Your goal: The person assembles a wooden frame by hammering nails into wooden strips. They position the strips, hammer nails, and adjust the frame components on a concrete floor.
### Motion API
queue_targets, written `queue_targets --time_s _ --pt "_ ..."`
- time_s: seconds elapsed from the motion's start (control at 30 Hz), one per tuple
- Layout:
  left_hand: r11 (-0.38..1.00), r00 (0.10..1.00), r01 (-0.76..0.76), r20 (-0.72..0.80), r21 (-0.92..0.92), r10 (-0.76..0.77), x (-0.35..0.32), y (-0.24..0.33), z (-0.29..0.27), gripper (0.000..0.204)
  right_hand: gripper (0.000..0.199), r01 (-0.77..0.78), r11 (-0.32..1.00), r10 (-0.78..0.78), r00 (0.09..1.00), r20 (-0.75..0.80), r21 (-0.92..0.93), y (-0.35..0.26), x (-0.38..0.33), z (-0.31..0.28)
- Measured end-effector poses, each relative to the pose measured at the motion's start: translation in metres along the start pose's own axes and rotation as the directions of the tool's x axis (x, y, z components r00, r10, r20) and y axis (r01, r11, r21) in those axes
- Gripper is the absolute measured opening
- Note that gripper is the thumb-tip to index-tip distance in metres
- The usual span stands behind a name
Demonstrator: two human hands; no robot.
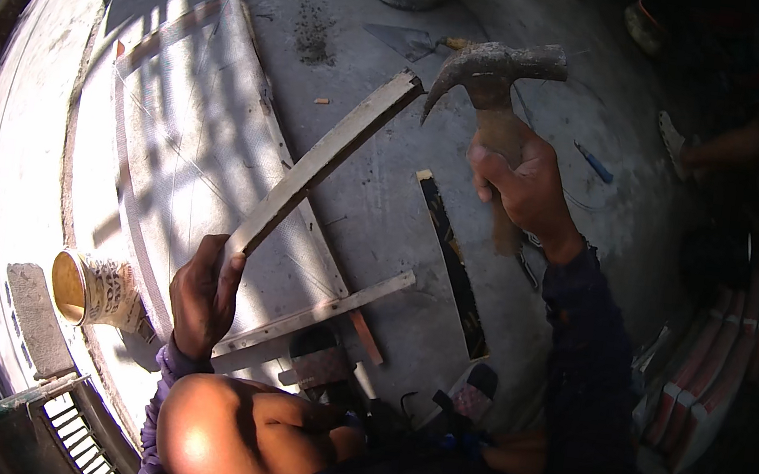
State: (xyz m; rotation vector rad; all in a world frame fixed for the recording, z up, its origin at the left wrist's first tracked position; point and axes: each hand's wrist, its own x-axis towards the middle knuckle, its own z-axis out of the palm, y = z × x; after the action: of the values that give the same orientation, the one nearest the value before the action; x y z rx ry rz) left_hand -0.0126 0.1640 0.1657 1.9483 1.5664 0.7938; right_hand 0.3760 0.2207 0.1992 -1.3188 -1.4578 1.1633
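Left hand (204,297) has a solid grip on the near end of a pale wooden strip (328,156), which slants up to the right over the concrete floor (369,203). Right hand (527,186) is wrapped around the handle of a claw hammer (492,86), claw hanging just beside the strip's far end. Floor's got a pale framed panel (197,113) on the left, plus a dark strip (453,269) and a trowel (411,42).

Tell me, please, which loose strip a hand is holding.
The pale strip gripped by the left hand; the black strip lies untouched on the floor.
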Motion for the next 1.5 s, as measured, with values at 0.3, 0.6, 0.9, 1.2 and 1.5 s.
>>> queue_targets --time_s 0.3,0.6,0.9,1.2,1.5 --pt "0.996 0.998 0.058 -0.015 0.067 -0.057 -0.001 0.003 0.001 0.022 0.022 0.017 1.0 -0.017 0.998 -0.066 0.0 0.017 -0.013 0.015" --pt "0.977 0.993 0.116 -0.032 0.178 -0.112 0.0 0.006 0.012 0.019 0.027 0.223 0.857 -0.378 0.885 -0.272 -0.464 0.056 -0.017 0.069" --pt "0.958 0.988 0.155 -0.034 0.239 -0.151 -0.004 -0.004 0.023 0.019 0.048 -0.037 0.773 -0.321 0.838 -0.441 -0.633 0.065 -0.018 0.15" --pt "0.887 0.943 0.283 0.064 0.366 -0.327 -0.005 -0.053 0.01 0.034 0.031 0.268 0.918 -0.345 0.904 -0.254 -0.292 0.042 0.026 0.138" --pt "0.84 0.723 0.488 0.43 0.235 -0.54 0.044 -0.172 -0.027 0.076 0.036 -0.151 0.973 0.083 0.935 -0.343 -0.177 0.019 0.026 0.104"
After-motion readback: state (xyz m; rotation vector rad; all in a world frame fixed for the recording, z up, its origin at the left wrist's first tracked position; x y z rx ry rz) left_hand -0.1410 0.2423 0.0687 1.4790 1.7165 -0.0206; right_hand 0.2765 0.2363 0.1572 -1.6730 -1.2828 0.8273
